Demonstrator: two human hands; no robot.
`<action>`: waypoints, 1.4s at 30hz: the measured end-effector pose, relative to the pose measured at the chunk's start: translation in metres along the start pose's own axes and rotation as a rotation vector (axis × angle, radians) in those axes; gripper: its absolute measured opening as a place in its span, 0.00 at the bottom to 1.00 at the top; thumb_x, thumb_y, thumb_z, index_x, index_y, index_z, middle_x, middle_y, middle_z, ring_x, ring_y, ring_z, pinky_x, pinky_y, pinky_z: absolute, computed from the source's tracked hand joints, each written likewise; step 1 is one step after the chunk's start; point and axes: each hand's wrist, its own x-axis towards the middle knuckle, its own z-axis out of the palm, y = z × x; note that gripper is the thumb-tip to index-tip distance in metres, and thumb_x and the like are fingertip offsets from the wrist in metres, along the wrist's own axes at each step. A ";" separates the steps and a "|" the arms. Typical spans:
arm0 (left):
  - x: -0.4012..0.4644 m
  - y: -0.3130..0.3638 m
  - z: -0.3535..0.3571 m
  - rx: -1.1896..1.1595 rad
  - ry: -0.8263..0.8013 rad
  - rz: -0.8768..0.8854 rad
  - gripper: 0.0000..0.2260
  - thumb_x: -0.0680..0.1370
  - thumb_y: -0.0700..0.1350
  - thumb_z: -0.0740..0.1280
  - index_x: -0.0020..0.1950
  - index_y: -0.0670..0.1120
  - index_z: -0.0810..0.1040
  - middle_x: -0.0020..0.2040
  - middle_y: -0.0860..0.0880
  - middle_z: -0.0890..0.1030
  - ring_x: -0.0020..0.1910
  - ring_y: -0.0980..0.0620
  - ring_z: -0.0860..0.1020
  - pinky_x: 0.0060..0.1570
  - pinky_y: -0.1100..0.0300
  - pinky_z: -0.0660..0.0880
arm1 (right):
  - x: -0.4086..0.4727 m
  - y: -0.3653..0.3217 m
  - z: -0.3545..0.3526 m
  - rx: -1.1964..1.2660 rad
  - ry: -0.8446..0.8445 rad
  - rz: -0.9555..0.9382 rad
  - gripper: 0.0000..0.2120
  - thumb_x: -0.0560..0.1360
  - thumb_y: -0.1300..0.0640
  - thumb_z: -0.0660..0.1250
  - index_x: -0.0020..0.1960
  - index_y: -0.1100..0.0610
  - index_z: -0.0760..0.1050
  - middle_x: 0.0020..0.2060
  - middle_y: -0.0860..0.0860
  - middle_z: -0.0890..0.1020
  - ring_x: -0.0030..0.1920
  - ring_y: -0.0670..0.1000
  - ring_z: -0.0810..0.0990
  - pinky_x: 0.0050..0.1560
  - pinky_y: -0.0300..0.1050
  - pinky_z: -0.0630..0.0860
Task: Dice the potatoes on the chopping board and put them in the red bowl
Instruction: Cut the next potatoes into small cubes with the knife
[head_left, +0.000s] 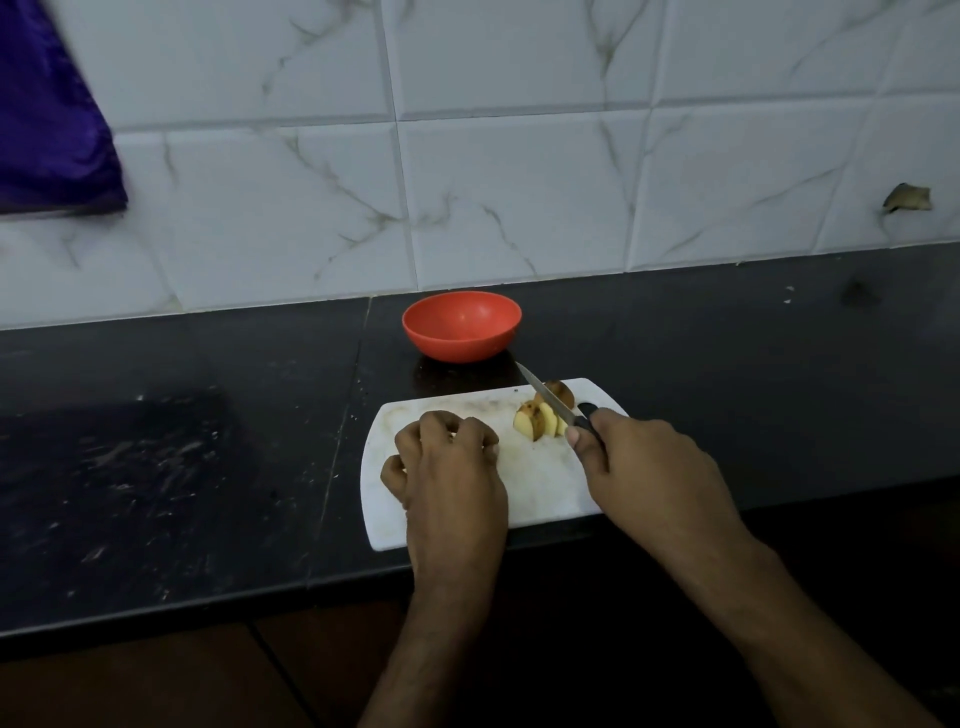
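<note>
While the right hand (639, 457) grips a knife (550, 400) over cut potatoes (543, 418) at the chopping board's (540, 488) upper right, the left hand (452, 467) rests there, fingers curled and holding nothing visible, below the red bowl (461, 325) at frame centre.

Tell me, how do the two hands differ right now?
The right hand grips a knife by its black handle; the left hand holds no tool. The right hand sits at the board's right edge beside the potato pieces, blade over them; the left hand rests, fingers curled, on the board's left part, apart from the potato. Both are bare and over the board.
</note>
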 end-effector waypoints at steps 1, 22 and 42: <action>0.000 0.000 0.000 -0.008 -0.003 0.010 0.07 0.82 0.51 0.64 0.57 0.55 0.80 0.63 0.52 0.72 0.66 0.51 0.63 0.66 0.49 0.60 | 0.004 0.000 0.005 0.023 0.028 -0.007 0.15 0.82 0.40 0.52 0.50 0.48 0.72 0.34 0.44 0.74 0.35 0.45 0.76 0.38 0.45 0.77; 0.037 0.027 0.003 0.070 -0.215 0.265 0.17 0.82 0.53 0.62 0.71 0.58 0.72 0.67 0.55 0.76 0.67 0.52 0.69 0.65 0.50 0.62 | 0.030 0.028 0.047 0.570 0.290 0.007 0.18 0.81 0.42 0.59 0.39 0.52 0.74 0.27 0.50 0.76 0.28 0.46 0.75 0.27 0.39 0.68; 0.033 0.031 0.018 0.053 -0.235 0.258 0.12 0.79 0.51 0.60 0.61 0.50 0.72 0.56 0.50 0.72 0.56 0.50 0.71 0.59 0.50 0.65 | 0.029 0.027 0.051 0.524 0.316 0.000 0.19 0.80 0.44 0.60 0.35 0.53 0.68 0.23 0.49 0.71 0.25 0.47 0.72 0.27 0.38 0.62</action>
